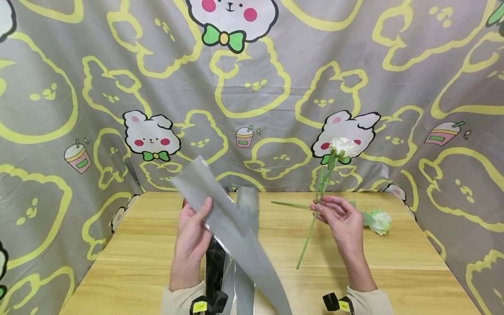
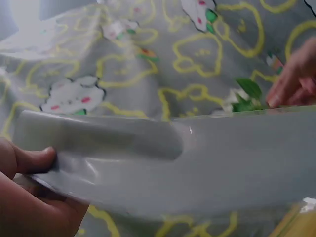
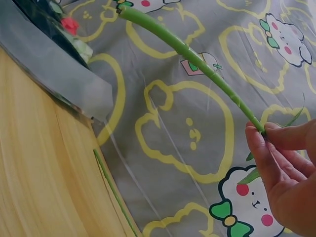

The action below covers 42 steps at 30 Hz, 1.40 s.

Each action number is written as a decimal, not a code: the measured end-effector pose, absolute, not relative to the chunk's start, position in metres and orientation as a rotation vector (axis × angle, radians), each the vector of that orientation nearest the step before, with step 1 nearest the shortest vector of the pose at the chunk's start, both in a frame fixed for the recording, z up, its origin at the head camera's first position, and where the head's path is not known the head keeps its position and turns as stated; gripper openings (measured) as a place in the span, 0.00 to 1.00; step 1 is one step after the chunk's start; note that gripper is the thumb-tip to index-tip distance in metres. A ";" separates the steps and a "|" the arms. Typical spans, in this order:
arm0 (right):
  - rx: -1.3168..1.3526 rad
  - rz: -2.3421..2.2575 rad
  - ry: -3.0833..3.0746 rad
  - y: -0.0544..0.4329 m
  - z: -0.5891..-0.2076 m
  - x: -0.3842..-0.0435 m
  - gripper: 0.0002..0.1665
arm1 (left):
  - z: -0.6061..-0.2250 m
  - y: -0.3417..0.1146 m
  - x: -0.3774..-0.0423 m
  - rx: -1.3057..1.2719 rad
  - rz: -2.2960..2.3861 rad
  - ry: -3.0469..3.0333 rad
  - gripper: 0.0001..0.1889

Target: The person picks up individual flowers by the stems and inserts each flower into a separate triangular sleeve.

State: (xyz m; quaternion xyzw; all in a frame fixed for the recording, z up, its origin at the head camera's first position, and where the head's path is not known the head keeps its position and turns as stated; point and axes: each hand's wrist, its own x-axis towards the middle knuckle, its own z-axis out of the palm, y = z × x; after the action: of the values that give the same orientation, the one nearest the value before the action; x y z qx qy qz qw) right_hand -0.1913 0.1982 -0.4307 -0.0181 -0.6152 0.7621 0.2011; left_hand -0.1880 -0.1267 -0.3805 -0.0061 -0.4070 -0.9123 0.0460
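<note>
Behind and on both sides of the table (image 1: 393, 271) hangs a grey cloth (image 1: 252, 103), printed with yellow outlines and white cartoon animals. The wooden tabletop is next in size. Above it, to the left of centre, a long grey sheet (image 1: 236, 223) slants from upper left to lower right, its near end curving. A second grey sheet (image 1: 248, 199) lies below, partly covered by the first. Beside these is a black wrapper (image 1: 214, 267), also partly hidden. To the right, a white flower (image 1: 330, 164) is held bloom up, tilted, its stem running down to the left. A pale green flower (image 1: 379, 222) lies on the table beyond the right hand (image 1: 342, 218), its stem passing behind that hand. The left hand (image 1: 193, 229) grips the sheet near its upper end, thumb on the face, with only the sheet's thickness between thumb and fingers. The right hand pinches the white flower's stem, thumb and fingertips nearly meeting. Each wrist carries a small black camera (image 1: 331, 302).
</note>
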 end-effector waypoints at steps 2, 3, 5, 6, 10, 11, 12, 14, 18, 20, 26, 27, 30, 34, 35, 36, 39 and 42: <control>-0.052 2.131 -1.716 0.199 -0.431 -0.191 0.18 | -0.390 -0.123 -0.196 0.014 -2.752 -1.297 0.14; -0.052 2.131 -1.713 0.200 -0.431 -0.191 0.18 | -0.394 -0.120 -0.200 0.032 -2.742 -1.320 0.14; -0.051 2.133 -1.708 0.200 -0.431 -0.191 0.18 | -0.402 -0.116 -0.206 0.057 -2.743 -1.358 0.14; -0.050 2.130 -1.710 0.201 -0.431 -0.191 0.18 | -0.405 -0.114 -0.208 0.054 -2.756 -1.370 0.14; -0.039 2.114 -1.724 0.200 -0.431 -0.191 0.17 | -0.413 -0.110 -0.212 -0.130 -2.929 -1.331 0.19; -0.037 2.108 -1.727 0.200 -0.431 -0.192 0.17 | -0.414 -0.110 -0.212 -0.184 -2.971 -1.315 0.20; -0.035 2.103 -1.732 0.199 -0.431 -0.192 0.17 | -0.416 -0.110 -0.212 -0.221 -3.004 -1.301 0.21; -0.033 2.101 -1.734 0.199 -0.432 -0.192 0.16 | -0.419 -0.109 -0.213 -0.242 -3.023 -1.314 0.22; -0.038 2.106 -1.734 0.199 -0.432 -0.192 0.16 | -0.424 -0.109 -0.214 -0.182 -2.972 -1.408 0.17; -0.040 2.108 -1.734 0.200 -0.432 -0.192 0.16 | -0.425 -0.110 -0.214 -0.241 -2.985 -1.398 0.16; -0.051 2.113 -1.717 0.201 -0.431 -0.192 0.16 | -0.425 -0.110 -0.215 -0.431 -3.059 -1.235 0.28; -0.053 2.115 -1.713 0.201 -0.431 -0.192 0.16 | -0.425 -0.109 -0.215 -0.399 -3.011 -1.280 0.24; -0.053 2.121 -1.701 0.202 -0.431 -0.193 0.16 | -0.424 -0.105 -0.215 -0.237 -2.764 -1.509 0.14; -0.042 2.129 -1.695 0.203 -0.431 -0.192 0.16 | -0.422 -0.099 -0.214 -0.063 -2.332 -1.847 0.28; -0.041 2.130 -1.694 0.203 -0.431 -0.192 0.16 | -0.421 -0.098 -0.213 -0.038 -2.241 -1.913 0.27; -0.040 2.130 -1.690 0.204 -0.431 -0.192 0.16 | -0.421 -0.097 -0.213 -0.016 -2.169 -1.969 0.25; -0.047 2.123 -1.684 0.205 -0.431 -0.192 0.16 | -0.421 -0.098 -0.211 -0.029 -2.090 -2.093 0.21; -0.061 2.117 -1.680 0.206 -0.431 -0.192 0.16 | -0.422 -0.099 -0.211 -0.077 -2.236 -2.121 0.22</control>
State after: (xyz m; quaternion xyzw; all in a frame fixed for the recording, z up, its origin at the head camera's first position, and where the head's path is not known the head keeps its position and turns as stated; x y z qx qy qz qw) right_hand -0.1924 0.2064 -0.4309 -0.0220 -0.6066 0.7644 0.2173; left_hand -0.2113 -0.0992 -0.4223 -0.0248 -0.6877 -0.7250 0.0294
